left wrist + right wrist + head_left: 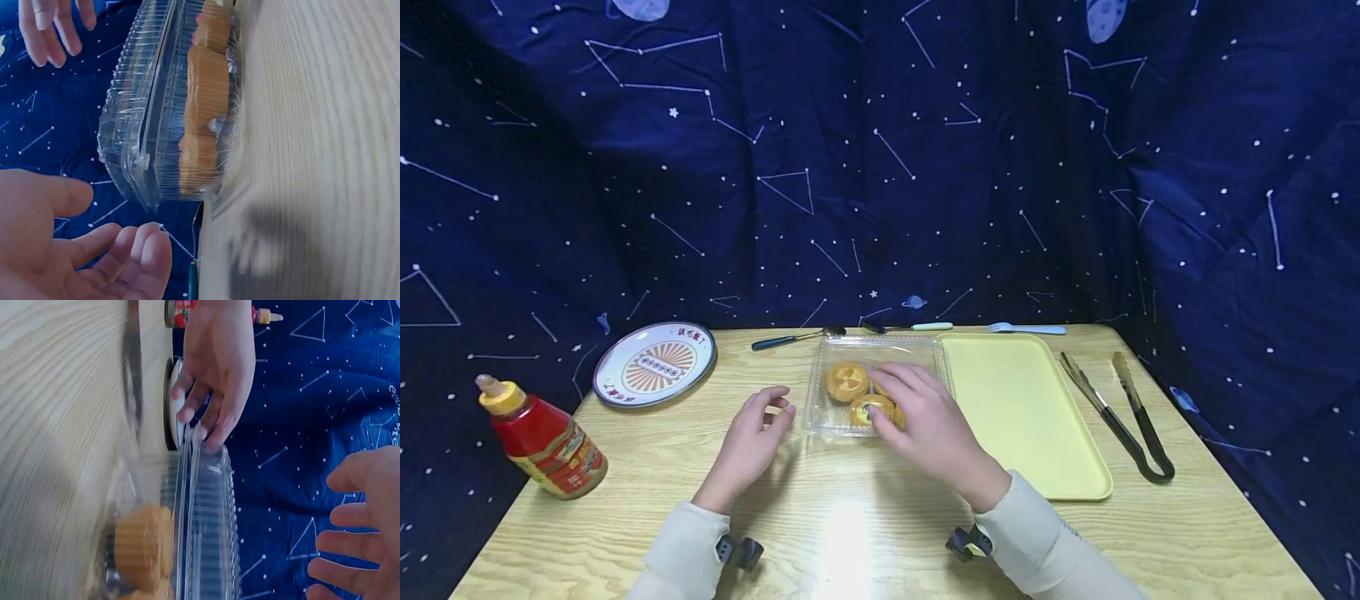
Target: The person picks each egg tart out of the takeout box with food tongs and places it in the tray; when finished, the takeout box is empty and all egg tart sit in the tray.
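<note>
"While the right hand (931,427) hovers over the clear plastic box (917,346), its fingers are spread and grip nothing!"

"And the left hand (752,442)?"

"Just left of the box, fingers loosely bent, nothing held. Whether a fingertip brushes the rim, I can't tell."

"What's inside?"

"Golden pastries (847,382), low in the box, with the lid (128,122) over them! Three line up along the side in the left wrist view, but the right hand covers part of the group from above, so no full count."

"Is it latched?"

"Can't make that out; the clear rims blur together. The right wrist view cuts the box off at the bottom, too."

"Edges, then?"

"A yellow tray (1011,404) sits tight along the box's right side, bare across its face. Whether they overlap is hard to say. Tongs (1122,435) lie farther right of the box."

"Left of it?"

"A round plate (655,367), well apart from the box, then a red bottle (553,446) farther out. Bare table (662,467) runs before the box, while a spoon (790,338) lies behind its left corner!"
</note>
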A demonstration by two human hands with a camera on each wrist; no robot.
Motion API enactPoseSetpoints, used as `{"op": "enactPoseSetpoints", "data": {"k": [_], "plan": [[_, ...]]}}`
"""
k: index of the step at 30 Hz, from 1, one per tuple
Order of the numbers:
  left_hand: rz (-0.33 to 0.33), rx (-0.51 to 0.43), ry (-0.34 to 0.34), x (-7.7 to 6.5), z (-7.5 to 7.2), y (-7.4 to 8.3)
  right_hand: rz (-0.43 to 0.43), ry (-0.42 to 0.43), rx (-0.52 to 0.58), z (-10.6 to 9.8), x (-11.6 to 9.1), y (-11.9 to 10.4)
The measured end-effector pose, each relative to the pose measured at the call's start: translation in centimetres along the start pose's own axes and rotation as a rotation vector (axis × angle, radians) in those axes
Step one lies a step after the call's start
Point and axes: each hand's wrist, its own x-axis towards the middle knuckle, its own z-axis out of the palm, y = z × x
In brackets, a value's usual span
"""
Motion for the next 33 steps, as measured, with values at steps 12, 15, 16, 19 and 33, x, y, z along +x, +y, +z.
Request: {"op": "enactPoseSetpoints", "data": {"k": [12,15,16,19,33], "plan": [[-0.157,-0.203,0.01,0.4,0.7,-0.5,-0.045,-0.093,-0.013,2.2,2.3,-2.0],[-0.196,-0.283,0.035,0.6,1.0,-0.6,-0.055,-0.129,-0.011,2.9,2.8,-2.3],[-0.207,-0.312,0.042,0.8,1.1,-0.7,-0.056,-0.138,-0.011,3.1,3.0,-2.3],[-0.25,-0.396,0.041,1.2,1.3,-0.9,-0.058,-0.169,-0.021,3.8,3.4,-2.5],[-0.332,-0.694,-0.134,1.7,1.7,-2.3,-0.066,-0.284,-0.09,6.7,4.6,-2.2]]}}
